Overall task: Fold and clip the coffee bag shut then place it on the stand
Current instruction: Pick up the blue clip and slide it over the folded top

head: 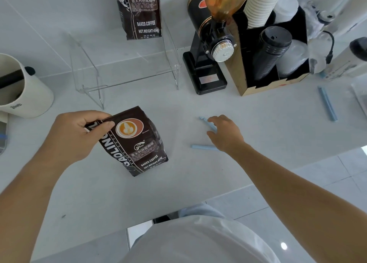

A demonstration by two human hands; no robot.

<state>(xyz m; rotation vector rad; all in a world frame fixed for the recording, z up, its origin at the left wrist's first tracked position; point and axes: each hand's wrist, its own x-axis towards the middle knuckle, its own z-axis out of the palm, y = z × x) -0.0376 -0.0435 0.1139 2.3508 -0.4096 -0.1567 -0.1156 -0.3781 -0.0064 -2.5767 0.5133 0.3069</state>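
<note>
A dark brown coffee bag (139,143) stands on the white counter, its top folded over. My left hand (79,132) pinches that folded top, thumb on the front. My right hand (225,133) hovers over a light blue bag clip (208,123) lying on the counter, fingers spread and nothing held. A second blue clip (203,147) lies just under the same wrist. The clear acrylic stand (127,64) sits behind the bag, with another coffee bag (141,10) standing on its upper step.
A black coffee grinder (208,50) and a cardboard cup holder (274,50) stand at the back right. A white knock box (21,88) sits at the left. A third blue clip (327,104) lies far right, near the counter's edge.
</note>
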